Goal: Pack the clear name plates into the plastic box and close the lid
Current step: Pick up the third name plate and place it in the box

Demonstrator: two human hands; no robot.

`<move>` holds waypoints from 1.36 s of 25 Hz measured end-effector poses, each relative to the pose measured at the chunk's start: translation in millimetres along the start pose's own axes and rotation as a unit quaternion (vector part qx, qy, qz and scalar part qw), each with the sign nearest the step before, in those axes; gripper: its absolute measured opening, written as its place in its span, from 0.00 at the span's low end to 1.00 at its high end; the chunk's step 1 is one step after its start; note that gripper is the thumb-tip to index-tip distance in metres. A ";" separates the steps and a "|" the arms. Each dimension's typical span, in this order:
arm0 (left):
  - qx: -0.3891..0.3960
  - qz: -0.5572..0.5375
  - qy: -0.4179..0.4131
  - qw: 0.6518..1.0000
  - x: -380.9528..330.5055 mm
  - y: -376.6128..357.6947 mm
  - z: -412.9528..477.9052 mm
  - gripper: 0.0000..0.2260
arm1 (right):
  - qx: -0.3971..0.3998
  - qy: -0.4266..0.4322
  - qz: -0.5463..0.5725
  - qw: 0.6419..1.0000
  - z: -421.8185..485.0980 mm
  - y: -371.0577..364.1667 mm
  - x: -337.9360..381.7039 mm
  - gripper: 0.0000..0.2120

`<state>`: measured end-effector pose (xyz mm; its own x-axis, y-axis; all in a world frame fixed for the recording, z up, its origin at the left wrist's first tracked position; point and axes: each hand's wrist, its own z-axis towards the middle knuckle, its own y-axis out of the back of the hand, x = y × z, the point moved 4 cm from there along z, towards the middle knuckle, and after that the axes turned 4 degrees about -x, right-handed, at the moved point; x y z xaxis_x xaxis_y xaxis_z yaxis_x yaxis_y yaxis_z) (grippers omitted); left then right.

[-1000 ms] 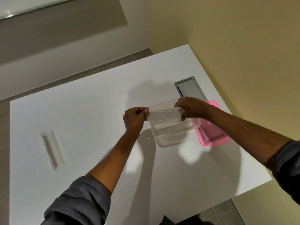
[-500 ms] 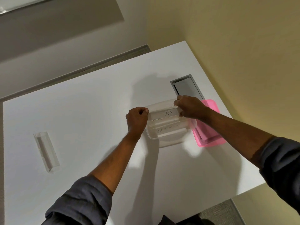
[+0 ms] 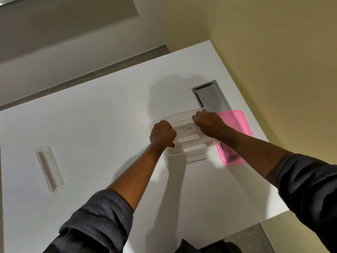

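Note:
A clear plastic box (image 3: 189,157) stands on the white table (image 3: 102,125). My left hand (image 3: 162,134) and my right hand (image 3: 207,123) each grip one end of a clear name plate marked "DOG" (image 3: 187,129), held inside the box's opening. Below it in the box lies another clear name plate marked "BATMAN" (image 3: 189,143). A third clear name plate (image 3: 49,168) lies alone on the table far to the left. The pink lid (image 3: 235,137) lies beside the box on its right, partly under my right forearm.
A grey cable hatch (image 3: 211,96) is set into the table just behind the box. The table's right edge runs close along a yellow wall (image 3: 264,52). Its near right corner ends above grey carpet (image 3: 251,238).
Both hands have lowered the "DOG" plate from above the rim down into the box. The view has shifted a little, and the other plates and the lid stay put.

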<state>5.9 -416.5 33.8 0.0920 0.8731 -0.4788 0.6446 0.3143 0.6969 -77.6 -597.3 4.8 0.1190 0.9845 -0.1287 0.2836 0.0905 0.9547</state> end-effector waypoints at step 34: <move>0.024 0.217 -0.084 0.972 16.7 -15.5 -11.9 0.11 | -0.056 -0.028 0.099 0.993 -16.2 3.8 2.0 0.09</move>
<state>-11.6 -402.4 21.3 0.4826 0.8455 -0.2283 0.5525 -0.0917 0.8284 -91.7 -592.5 12.5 0.2159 0.9750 0.0524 0.1417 -0.0844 0.9863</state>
